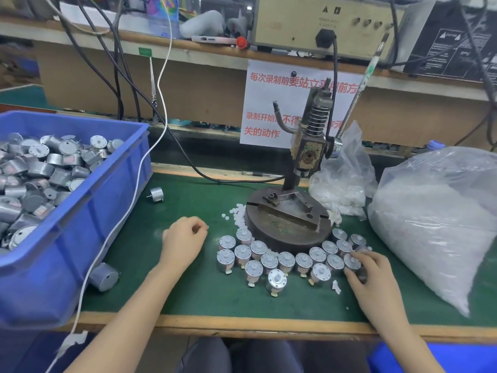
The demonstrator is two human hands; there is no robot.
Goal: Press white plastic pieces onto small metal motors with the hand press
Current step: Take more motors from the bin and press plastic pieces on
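Left grip [185,235] rests on the green bench [215,300] with its fingers curled inward, just left of the motor group; whether the fingertips pinch a white piece cannot be told. Right grip [368,267] curls fingers and thumb round the end motor [351,261] at the right tip of the group. Motors [269,261] stand upright in a two-deep arc hugging the front rim of the round base [287,224] of the hand press [309,146], whose lever [360,92] slants up and right. Loose white pieces [239,219] lie against the base's left edge. A blue bin [80,211] heaped with motors overhangs the bench's left front corner; a lone motor [156,194] lies beside its right wall. A small bag [341,184] and a large bag [435,211], both clear plastic, fill the right side, the large one near the right grip. Open green surface lies between the bin and the left grip, and between the arc and the wooden front edge [242,323]. A white cable [139,170] crosses the bin's right wall.
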